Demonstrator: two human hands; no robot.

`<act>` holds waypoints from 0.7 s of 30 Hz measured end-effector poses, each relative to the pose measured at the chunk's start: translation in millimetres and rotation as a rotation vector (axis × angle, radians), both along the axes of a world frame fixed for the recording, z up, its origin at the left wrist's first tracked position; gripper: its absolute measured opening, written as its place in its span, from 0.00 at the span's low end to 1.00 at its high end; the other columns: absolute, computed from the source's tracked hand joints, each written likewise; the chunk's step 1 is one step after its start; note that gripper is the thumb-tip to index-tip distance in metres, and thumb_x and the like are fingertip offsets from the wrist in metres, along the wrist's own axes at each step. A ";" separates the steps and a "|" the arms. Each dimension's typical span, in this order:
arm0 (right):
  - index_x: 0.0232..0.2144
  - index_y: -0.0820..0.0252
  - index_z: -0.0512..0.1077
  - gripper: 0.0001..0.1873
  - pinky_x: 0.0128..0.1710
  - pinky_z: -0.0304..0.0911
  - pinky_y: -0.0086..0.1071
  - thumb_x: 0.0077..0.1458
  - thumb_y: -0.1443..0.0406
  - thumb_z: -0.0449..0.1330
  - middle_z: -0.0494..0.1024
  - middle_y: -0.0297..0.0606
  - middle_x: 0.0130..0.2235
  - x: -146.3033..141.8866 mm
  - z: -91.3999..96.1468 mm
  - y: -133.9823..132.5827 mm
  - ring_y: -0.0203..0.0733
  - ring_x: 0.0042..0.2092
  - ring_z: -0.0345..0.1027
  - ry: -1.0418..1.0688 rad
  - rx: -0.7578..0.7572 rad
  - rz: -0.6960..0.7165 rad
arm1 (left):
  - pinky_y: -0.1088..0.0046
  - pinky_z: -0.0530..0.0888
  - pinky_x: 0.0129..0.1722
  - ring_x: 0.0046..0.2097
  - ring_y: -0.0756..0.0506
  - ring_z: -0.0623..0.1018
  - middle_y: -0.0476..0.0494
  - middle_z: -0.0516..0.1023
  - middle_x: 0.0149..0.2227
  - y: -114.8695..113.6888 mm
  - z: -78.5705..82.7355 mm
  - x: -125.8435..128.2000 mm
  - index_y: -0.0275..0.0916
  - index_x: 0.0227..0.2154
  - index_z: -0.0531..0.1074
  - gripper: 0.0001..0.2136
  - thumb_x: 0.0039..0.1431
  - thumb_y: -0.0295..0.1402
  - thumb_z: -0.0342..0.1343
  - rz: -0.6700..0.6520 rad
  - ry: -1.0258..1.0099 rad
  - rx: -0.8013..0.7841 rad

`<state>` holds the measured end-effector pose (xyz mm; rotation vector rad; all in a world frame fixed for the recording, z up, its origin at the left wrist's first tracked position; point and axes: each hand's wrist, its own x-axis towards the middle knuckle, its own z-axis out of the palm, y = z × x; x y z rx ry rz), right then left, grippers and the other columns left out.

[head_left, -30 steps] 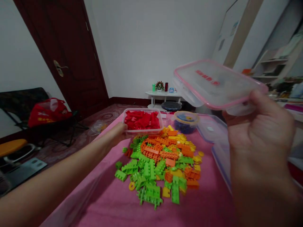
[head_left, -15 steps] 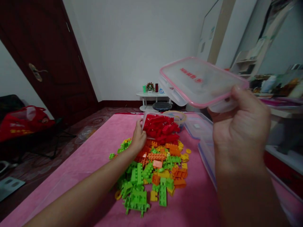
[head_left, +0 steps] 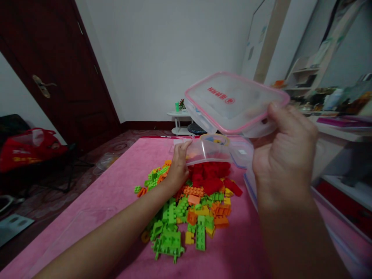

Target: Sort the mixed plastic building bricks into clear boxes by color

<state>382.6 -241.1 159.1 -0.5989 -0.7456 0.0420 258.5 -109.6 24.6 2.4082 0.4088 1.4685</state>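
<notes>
My left hand (head_left: 178, 167) grips the side of a clear plastic box (head_left: 205, 150), which is tipped over with its opening facing down and toward me. Red building blocks (head_left: 209, 176) spill from its mouth onto a heap of green blocks (head_left: 171, 211), orange blocks (head_left: 194, 191) and yellow ones. Raised at the right, my right hand (head_left: 286, 143) pinches a clear lid (head_left: 241, 102) with a pink rim and red lettering. The lid is tilted in the air, with its side flaps hanging.
Clear containers with blue rims (head_left: 242, 153) lie at the table's right side. A round tub with a yellow rim (head_left: 216, 138) stands behind the box. A transparent sheet or lid (head_left: 84, 221) lies at left on the pink cloth (head_left: 122, 170). A white stand (head_left: 178, 116) is by the wall.
My left hand has tipped the box further over, and red blocks have tumbled onto the heap. My right hand and the lid have shifted a little to the left.
</notes>
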 end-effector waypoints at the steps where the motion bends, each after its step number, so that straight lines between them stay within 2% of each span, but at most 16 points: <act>1: 0.20 0.63 0.64 0.08 0.30 0.61 0.24 0.48 0.75 0.55 0.65 0.26 0.23 -1.6 0.5 0.2 0.27 0.25 0.60 0.008 0.036 -0.001 | 0.58 0.62 0.56 0.56 0.41 0.61 0.40 0.58 0.53 -1.0 1.3 -0.8 0.44 0.58 0.51 0.39 0.39 0.13 0.45 -0.013 0.000 0.012; 6: 0.17 0.63 0.64 0.11 0.34 0.63 0.24 0.47 0.77 0.56 0.64 0.26 0.21 -6.0 0.8 3.2 0.27 0.26 0.62 0.006 0.077 0.059 | 0.57 0.63 0.55 0.55 0.41 0.61 0.40 0.58 0.52 0.3 8.6 -5.9 0.45 0.57 0.53 0.37 0.41 0.13 0.46 -0.006 -0.064 0.076; 10: 0.18 0.65 0.66 0.09 0.37 0.64 0.26 0.46 0.77 0.56 0.66 0.27 0.23 -6.4 -0.7 5.5 0.28 0.27 0.64 0.001 0.096 0.091 | 0.55 0.58 0.59 0.56 0.39 0.61 0.39 0.60 0.52 3.6 16.0 -14.2 0.44 0.56 0.53 0.34 0.44 0.16 0.49 0.095 -0.170 0.112; 14: 0.19 0.65 0.68 0.09 0.35 0.65 0.27 0.46 0.78 0.56 0.67 0.28 0.23 -10.2 -0.7 7.2 0.28 0.27 0.65 0.007 0.106 0.098 | 0.59 0.57 0.61 0.58 0.40 0.59 0.40 0.59 0.55 14.6 25.5 -32.3 0.44 0.56 0.54 0.32 0.47 0.18 0.50 0.210 -0.274 0.032; 17: 0.22 0.66 0.71 0.07 0.36 0.65 0.27 0.46 0.78 0.57 0.69 0.30 0.24 -15.6 -2.1 9.7 0.29 0.29 0.66 0.009 0.081 0.077 | 0.63 0.68 0.54 0.57 0.43 0.63 0.42 0.60 0.55 42.6 29.4 -52.5 0.46 0.56 0.52 0.31 0.50 0.18 0.47 0.284 -0.441 -0.186; 19: 0.24 0.65 0.73 0.06 0.35 0.66 0.28 0.47 0.76 0.57 0.71 0.31 0.25 -19.4 -4.7 12.4 0.30 0.29 0.67 0.002 0.035 0.069 | 0.69 0.74 0.45 0.52 0.45 0.68 0.43 0.65 0.51 70.5 27.7 -68.7 0.47 0.56 0.52 0.32 0.48 0.16 0.47 0.352 -0.582 -0.445; 21: 0.26 0.65 0.74 0.04 0.32 0.66 0.28 0.47 0.73 0.58 0.72 0.33 0.26 -23.1 -8.2 15.6 0.31 0.28 0.67 0.010 -0.031 0.080 | 0.73 0.76 0.38 0.46 0.46 0.72 0.44 0.68 0.46 99.1 22.3 -85.4 0.45 0.53 0.56 0.32 0.45 0.15 0.50 0.417 -0.694 -0.810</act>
